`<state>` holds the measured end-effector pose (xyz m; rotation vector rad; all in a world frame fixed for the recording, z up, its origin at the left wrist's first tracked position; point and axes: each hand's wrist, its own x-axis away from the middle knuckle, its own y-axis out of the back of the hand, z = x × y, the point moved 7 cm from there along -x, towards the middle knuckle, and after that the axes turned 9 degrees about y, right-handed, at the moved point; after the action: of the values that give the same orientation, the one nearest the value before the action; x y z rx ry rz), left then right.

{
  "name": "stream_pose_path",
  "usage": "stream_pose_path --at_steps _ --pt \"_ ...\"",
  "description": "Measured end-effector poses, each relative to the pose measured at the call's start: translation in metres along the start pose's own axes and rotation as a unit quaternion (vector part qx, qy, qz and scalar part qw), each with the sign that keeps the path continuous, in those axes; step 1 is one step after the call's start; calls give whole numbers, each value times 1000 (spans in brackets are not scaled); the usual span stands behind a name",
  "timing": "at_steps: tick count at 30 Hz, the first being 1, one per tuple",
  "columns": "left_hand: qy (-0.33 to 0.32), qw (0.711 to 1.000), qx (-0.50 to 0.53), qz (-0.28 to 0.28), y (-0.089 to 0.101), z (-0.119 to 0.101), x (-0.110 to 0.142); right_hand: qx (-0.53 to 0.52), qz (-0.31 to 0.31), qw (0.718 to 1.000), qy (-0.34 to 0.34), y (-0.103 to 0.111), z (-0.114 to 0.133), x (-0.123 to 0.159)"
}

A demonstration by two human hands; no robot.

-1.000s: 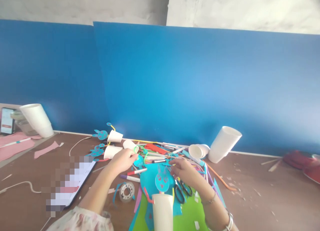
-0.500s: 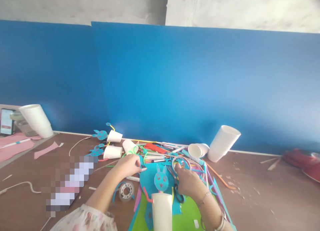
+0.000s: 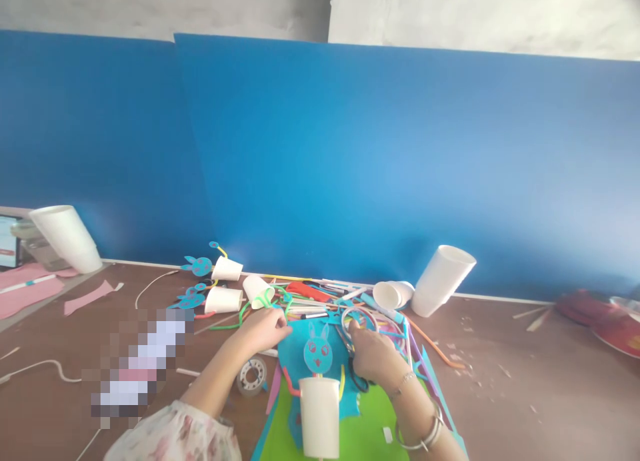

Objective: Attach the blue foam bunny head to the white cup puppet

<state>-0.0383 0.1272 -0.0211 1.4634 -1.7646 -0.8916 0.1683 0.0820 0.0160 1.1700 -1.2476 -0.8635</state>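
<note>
My left hand point(image 3: 264, 329) rests at the left edge of a blue paper sheet point(image 3: 293, 354), its fingers pinched together on something I cannot make out. Beside the hand lies a green straw point(image 3: 240, 316). My right hand point(image 3: 373, 356) is closed on a pale ring-shaped thing point(image 3: 358, 316) that sticks up above the fingers. Black scissors handles point(image 3: 358, 382) show just under that hand. In front of me stands a white paper cup point(image 3: 319, 416) with a blue bunny face point(image 3: 318, 354) above it, on a green sheet point(image 3: 365, 441).
A tape roll point(image 3: 251, 374) lies near my left forearm. Bunny cups point(image 3: 227, 269) and loose straws and markers point(image 3: 320, 294) crowd the back. Tilted cup stacks lean at right point(image 3: 443, 280) and far left point(image 3: 63, 238). A blue board point(image 3: 380, 161) walls the table's back edge.
My right hand moved from beside the bunny onto the scissors area and closed, with a pale ring now raised above it. My left hand shifted slightly right and curled shut.
</note>
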Motion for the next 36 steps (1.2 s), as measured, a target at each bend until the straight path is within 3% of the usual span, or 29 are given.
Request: stream_pose_path --at_steps 10,16,22,25,29,32,36 --pt "28 999 -27 -16 -20 -10 -7 0 -51 998 32 10 -15 1" --pt "31 997 -16 -67 -3 -17 6 5 -116 991 63 13 -19 -6" --pt "-50 997 36 53 -8 -33 20 -16 -102 994 43 7 -14 -7" --pt "-66 990 96 82 -11 -37 20 -20 -110 993 29 12 -8 -4" --pt "-44 979 174 94 -25 -39 16 -47 -100 990 85 17 6 -2" --pt "-15 955 281 94 -33 -41 11 -77 -91 985 121 17 11 -2" --pt "-3 924 359 130 -23 -38 9 -102 -127 981 105 19 7 -3"
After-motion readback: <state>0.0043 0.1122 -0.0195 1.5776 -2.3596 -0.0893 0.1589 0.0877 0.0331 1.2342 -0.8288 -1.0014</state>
